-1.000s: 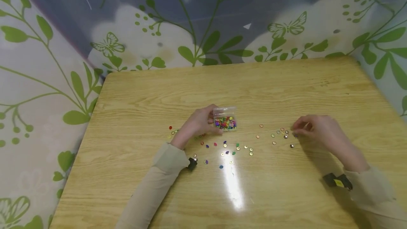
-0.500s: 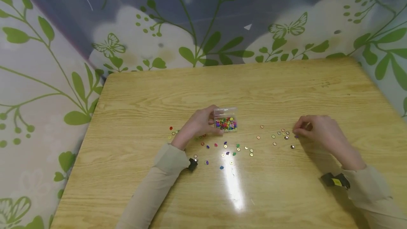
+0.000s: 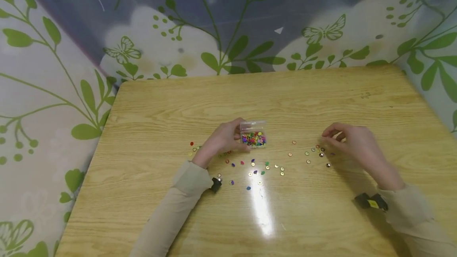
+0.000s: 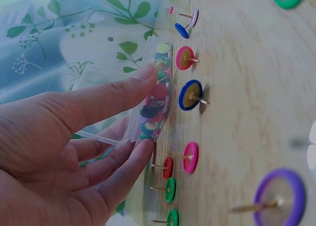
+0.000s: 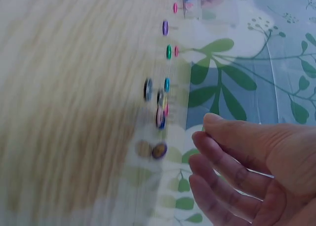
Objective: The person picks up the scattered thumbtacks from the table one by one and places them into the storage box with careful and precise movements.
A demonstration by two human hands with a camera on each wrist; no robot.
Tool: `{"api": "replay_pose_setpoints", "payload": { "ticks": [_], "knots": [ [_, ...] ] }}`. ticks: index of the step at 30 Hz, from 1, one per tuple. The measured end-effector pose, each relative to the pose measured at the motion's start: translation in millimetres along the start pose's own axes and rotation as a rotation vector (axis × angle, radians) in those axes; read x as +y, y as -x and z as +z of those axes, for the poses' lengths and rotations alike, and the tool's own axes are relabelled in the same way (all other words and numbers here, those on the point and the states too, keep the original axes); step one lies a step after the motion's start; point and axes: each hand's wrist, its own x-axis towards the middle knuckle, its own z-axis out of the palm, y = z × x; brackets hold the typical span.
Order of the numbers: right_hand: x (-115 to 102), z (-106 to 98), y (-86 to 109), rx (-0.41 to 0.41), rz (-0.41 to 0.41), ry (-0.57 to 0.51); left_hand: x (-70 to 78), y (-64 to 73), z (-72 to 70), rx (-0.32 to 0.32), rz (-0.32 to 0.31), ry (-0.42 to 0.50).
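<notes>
My left hand (image 3: 224,138) holds a small clear plastic box (image 3: 252,125) with its lid raised. The left wrist view shows the thumb (image 4: 118,95) on one side of the box (image 4: 134,119) and fingers on the other. Colourful thumbtacks (image 3: 254,139) partly fill it. On the right, my right hand (image 3: 357,146) hovers over the table near a loose group of thumbtacks (image 3: 321,155). In the right wrist view, thumb and index fingertips of the right hand (image 5: 247,166) are close together, with nothing visible between them. A purple thumbtack (image 5: 159,151) lies on the table beside these fingers.
More loose thumbtacks lie on the wooden table (image 3: 178,106): several below the box, such as a blue thumbtack (image 3: 248,188), and a red thumbtack (image 3: 191,143) left of the left wrist. A leaf-patterned wall (image 3: 242,19) borders the table's far edge.
My right hand has lifted and shifted slightly left and away from me, leaving a purple thumbtack on the table beneath it. My left hand and the box stay in place.
</notes>
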Motion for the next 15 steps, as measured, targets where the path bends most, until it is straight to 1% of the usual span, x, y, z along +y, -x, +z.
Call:
{"api": "replay_pose_setpoints", "payload": {
  "ticks": [7,15],
  "knots": [
    [-18.9,6.8,-9.4,-0.049,0.009,-0.023,-0.3,0.0,-0.1,-0.005,-0.002,-0.002],
    [-44.1,18.5,-22.4,-0.049,-0.056,-0.058,-1.8,0.1,-0.5,-0.003,0.004,0.004]
  ]
}}
